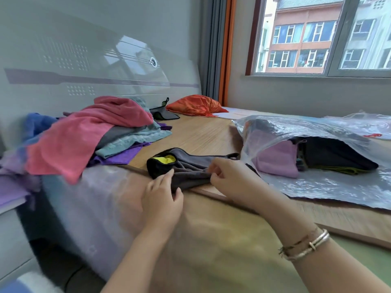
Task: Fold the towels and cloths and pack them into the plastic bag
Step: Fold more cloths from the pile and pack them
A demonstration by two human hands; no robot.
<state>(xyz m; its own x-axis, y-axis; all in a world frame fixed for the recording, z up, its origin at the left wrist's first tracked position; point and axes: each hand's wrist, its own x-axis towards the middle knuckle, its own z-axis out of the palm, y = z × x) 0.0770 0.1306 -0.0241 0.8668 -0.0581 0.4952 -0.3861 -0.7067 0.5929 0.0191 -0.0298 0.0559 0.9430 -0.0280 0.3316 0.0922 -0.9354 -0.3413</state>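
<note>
A grey cloth (191, 168) with black trim and a yellow patch lies crumpled at the near edge of the bed. My left hand (163, 195) rests on its left part, fingers pressing into the fabric. My right hand (228, 178) pinches its right part between thumb and fingers. A clear plastic bag (317, 182) lies open to the right, touching the cloth's strap end, with a folded lilac cloth (277, 159) and dark folded cloths (334, 157) inside. A loose pile with a pink towel (84, 134), teal, grey and purple cloths sits at the left.
The bed's bamboo mat (201, 132) runs back to an orange pillow (194, 105) and a small black pouch (163, 114) by the headboard. A blue cloth (39, 121) lies at the pile's far left. Another plastic bag (364, 123) lies at the far right under the window.
</note>
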